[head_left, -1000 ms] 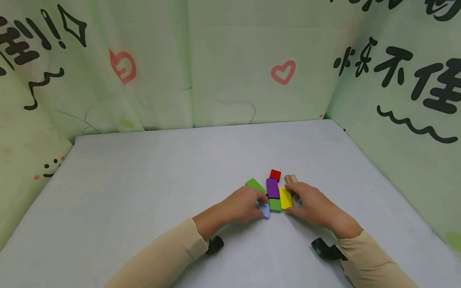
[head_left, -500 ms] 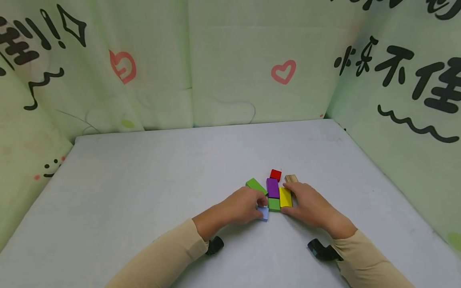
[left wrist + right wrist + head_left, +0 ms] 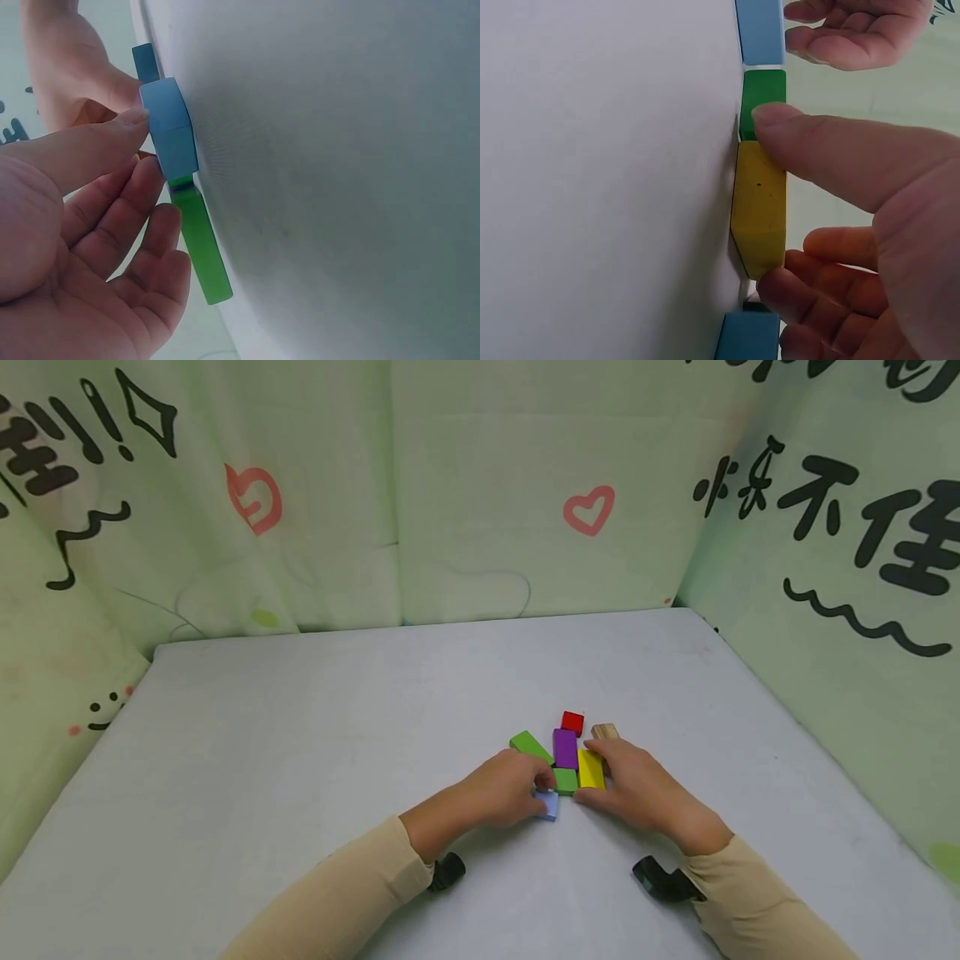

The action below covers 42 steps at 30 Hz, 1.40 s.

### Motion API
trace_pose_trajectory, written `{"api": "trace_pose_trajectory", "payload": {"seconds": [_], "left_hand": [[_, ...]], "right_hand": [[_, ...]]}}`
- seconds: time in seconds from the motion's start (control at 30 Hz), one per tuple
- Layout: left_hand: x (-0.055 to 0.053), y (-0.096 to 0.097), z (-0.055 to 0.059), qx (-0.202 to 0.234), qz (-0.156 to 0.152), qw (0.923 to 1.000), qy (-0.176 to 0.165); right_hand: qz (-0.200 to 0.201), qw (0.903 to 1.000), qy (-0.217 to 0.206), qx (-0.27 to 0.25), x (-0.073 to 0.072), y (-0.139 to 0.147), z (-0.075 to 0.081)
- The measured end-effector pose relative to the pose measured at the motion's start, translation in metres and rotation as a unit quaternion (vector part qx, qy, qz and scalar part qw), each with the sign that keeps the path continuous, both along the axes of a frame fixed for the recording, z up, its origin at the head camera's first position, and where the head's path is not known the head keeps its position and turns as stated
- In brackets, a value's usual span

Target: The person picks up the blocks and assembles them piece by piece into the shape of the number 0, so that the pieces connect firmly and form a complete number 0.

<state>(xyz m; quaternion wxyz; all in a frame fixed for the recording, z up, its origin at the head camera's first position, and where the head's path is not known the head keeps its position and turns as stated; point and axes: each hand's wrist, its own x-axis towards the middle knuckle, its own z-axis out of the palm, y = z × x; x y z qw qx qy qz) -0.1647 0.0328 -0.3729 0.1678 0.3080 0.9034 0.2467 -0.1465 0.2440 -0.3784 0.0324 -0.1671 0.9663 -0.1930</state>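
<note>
My left hand point(image 3: 510, 787) pinches a light blue block point(image 3: 550, 806) between thumb and fingers; in the left wrist view the thumb lies on the side of this blue block point(image 3: 174, 131). My right hand point(image 3: 637, 781) grips a yellow block point(image 3: 591, 769), thumb at its near end, fingers at the far end. In the right wrist view the thumb tip also overlaps the small green block point(image 3: 763, 94) beside the yellow block point(image 3: 761, 195). Between the hands, this green block point(image 3: 566, 782) stands below a purple block point(image 3: 566, 748). A longer green block point(image 3: 531, 747) slants beyond the left fingers.
A red block point(image 3: 572, 722) sits behind the purple one. Past the right fingers lies a wooden block point(image 3: 604, 731). Another blue block point(image 3: 748, 337) shows beneath the right hand in its wrist view. The white table point(image 3: 337, 718) meets printed green curtains point(image 3: 480, 485) at its edges.
The right hand has slid left with the yellow block, and the small green block has shifted left too. The light blue block has moved slightly toward the person. The left hand is almost still.
</note>
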Motion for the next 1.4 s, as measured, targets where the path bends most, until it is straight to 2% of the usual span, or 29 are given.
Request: {"api": "trace_pose_trajectory", "payload": {"seconds": [0.17,0.77,1.03,1.27,1.4], "left_hand": [[-0.001,-0.001,0.0,0.002,-0.009,0.9999,0.01],[-0.001,0.0,0.0,-0.006,-0.003,0.9999,-0.01],[-0.002,-0.001,-0.001,-0.004,-0.013,0.9999,0.007],[-0.002,-0.002,-0.001,-0.001,-0.011,0.9999,0.004],[-0.002,-0.002,-0.001,0.001,-0.011,0.9999,0.003]], "right_hand": [[-0.004,1.0,-0.001,-0.004,-0.003,-0.005,0.0],[-0.023,0.9997,-0.004,-0.005,-0.02,-0.01,-0.001],[-0.037,0.9993,-0.007,0.004,-0.027,-0.013,-0.002],[-0.038,0.9991,-0.013,0.012,-0.028,-0.013,-0.002],[-0.025,0.9991,-0.016,0.029,-0.025,-0.011,0.001]]}}
